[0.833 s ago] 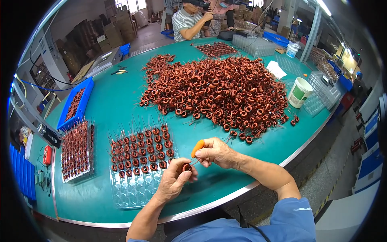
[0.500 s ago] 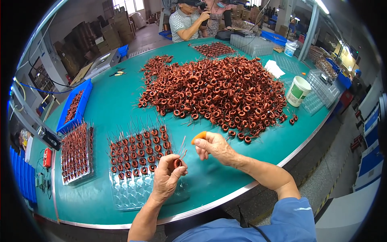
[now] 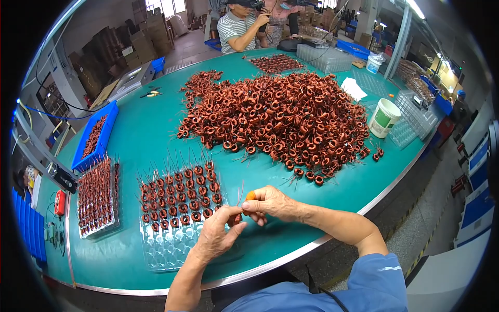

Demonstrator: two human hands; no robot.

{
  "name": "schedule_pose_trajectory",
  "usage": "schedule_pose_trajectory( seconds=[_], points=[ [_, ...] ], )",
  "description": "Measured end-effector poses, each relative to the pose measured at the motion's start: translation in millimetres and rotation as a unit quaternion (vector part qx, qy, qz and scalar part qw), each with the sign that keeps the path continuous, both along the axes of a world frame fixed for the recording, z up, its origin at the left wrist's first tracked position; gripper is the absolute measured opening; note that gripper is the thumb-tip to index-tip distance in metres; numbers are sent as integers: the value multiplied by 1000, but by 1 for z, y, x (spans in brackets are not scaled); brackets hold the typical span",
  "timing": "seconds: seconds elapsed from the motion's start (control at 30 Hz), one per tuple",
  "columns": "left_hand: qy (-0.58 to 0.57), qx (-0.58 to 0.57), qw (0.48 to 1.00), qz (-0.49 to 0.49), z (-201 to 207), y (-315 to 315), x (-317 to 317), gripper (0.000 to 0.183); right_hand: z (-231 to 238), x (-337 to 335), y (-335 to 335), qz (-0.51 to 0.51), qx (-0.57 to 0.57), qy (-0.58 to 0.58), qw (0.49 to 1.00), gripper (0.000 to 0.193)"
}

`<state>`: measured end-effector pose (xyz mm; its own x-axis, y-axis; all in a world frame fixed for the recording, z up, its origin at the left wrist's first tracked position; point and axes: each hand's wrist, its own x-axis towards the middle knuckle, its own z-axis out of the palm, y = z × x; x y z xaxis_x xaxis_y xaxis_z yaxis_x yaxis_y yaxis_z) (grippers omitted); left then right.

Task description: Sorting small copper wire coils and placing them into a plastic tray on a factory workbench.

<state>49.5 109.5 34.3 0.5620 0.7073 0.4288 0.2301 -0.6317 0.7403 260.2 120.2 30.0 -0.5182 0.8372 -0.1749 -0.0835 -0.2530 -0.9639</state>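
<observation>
Between the thumb and fingers of my left hand [image 3: 214,234] is a small toroidal coil [image 3: 237,219] wound with reddish copper wire, mostly covered by the fingers. Its thin wire leads [image 3: 241,190] stick up above the hand. My right hand [image 3: 278,204], with an orange finger cot [image 3: 251,196] on a fingertip, is closed in a pinch against the leads, touching the left hand's fingers. Just left of my hands lies a clear plastic tray [image 3: 169,255]; upright coils fill its far rows and its near pockets hold none. Beyond my hands rises a large heap of similar coils [image 3: 275,119].
A second filled tray [image 3: 97,197] and a blue bin of coils [image 3: 96,136] stand at the left. To the right are a white-and-green bucket [image 3: 384,118] and clear trays [image 3: 410,122]. Pliers [image 3: 153,94] lie farther back. Two people [image 3: 241,28] stand across the green table [image 3: 140,125].
My right hand has moved left and down, from apart to meeting the left hand at the coil's leads. The left hand still holds the coil, now turned and more covered.
</observation>
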Motion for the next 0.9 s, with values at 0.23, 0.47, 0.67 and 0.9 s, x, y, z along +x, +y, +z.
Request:
schedule_pose_trajectory(
  seconds=[0.23,0.47,0.67,0.9],
  points=[
    [38,-10,999,-18,8,-11,-2,32,0,0,-5,15,-34,6,999,29],
    [71,73,995,-14,1,-2,1,30,-1,0,-2,-45,37,-81,995,26],
    [-7,-41,997,69,-9,-5,10,29,7,-12,-12,-184,439,-212,854,17],
    [-362,-318,866,-131,-10,-15,16,27,14,-9,-18,-165,171,-32,971,21]
  ],
)
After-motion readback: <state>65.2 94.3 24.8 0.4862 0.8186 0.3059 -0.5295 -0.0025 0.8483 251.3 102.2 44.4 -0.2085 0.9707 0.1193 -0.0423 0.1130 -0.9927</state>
